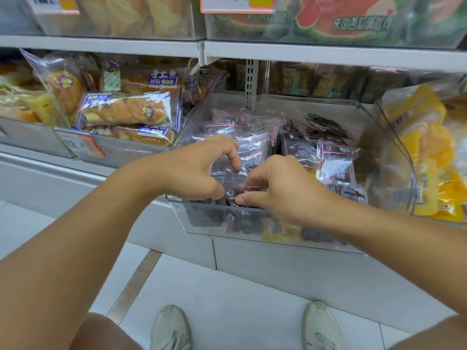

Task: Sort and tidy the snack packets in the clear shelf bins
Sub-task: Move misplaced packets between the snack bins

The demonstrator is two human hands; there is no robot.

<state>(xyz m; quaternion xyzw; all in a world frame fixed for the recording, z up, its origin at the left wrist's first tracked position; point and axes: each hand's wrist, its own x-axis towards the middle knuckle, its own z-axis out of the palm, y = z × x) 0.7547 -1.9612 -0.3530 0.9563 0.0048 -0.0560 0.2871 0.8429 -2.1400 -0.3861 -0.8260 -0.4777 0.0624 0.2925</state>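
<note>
A clear shelf bin in the middle holds several dark snack packets with red seal strips. Both hands reach into its front left part. My left hand curls its fingers over the front row of packets. My right hand pinches a dark packet between thumb and fingers at the bin's front edge. More dark packets lie loosely on the right side of the bin. A yellow packet shows through the front wall at the bottom.
A bin of bread packets with an orange price tag stands to the left. A clear bin of yellow packets stands to the right. The shelf above overhangs closely. My shoes are on the tiled floor below.
</note>
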